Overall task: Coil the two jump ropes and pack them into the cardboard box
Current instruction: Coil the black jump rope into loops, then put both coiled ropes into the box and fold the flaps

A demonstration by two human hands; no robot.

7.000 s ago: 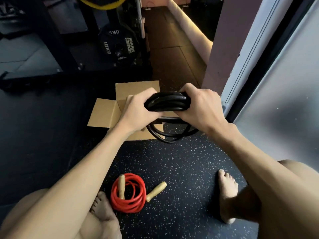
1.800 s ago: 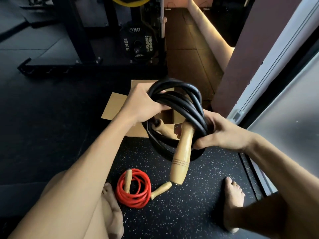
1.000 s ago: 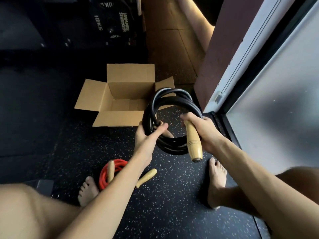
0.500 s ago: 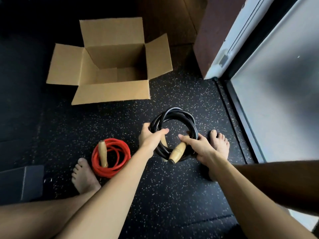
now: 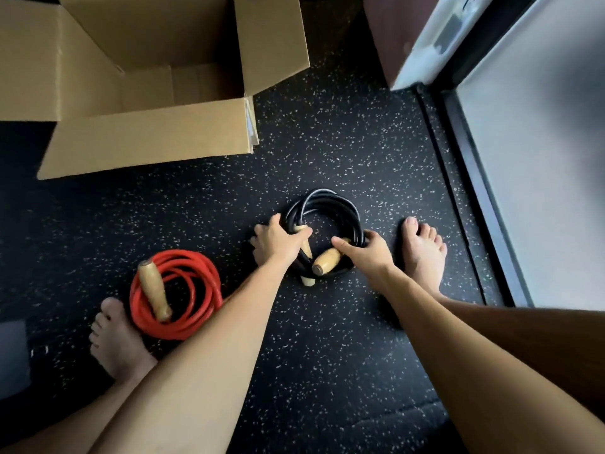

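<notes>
Both hands down at floor level, arms stretched out from a squat. Left hand (image 5: pixel 276 242) curled over the left side of the black jump rope (image 5: pixel 330 208), fingers wrapped around the strands and pressing one wooden handle (image 5: pixel 306 249) against them; reads as a grip that pins the loops so the coil cannot spring open. Right hand (image 5: pixel 363 252) closed on the coil's right side, thumb lying along the second wooden handle (image 5: pixel 327 260), which points into the ring. Coil appears to rest flat on the speckled rubber floor (image 5: pixel 327 339), though contact under the hands is hidden. Judgement: handles are being tucked into the middle to lock the bundle before it is packed. Near the person's left foot (image 5: pixel 116 342), the red jump rope (image 5: pixel 193 299) lies coiled on the floor, one of its handles (image 5: pixel 154 294) laid across the ring, nobody touching it; a second handle is not visible. Right foot (image 5: pixel 424 253) planted just beside the black coil. Farther off, the cardboard box (image 5: pixel 147 139) stands open, flaps splayed outward, what shows of its inside bare, so neither rope is packed yet. Box mouth faces up and is well apart from both coils. Beyond to the right, a dark door track (image 5: pixel 471 204) and pale panel.
</notes>
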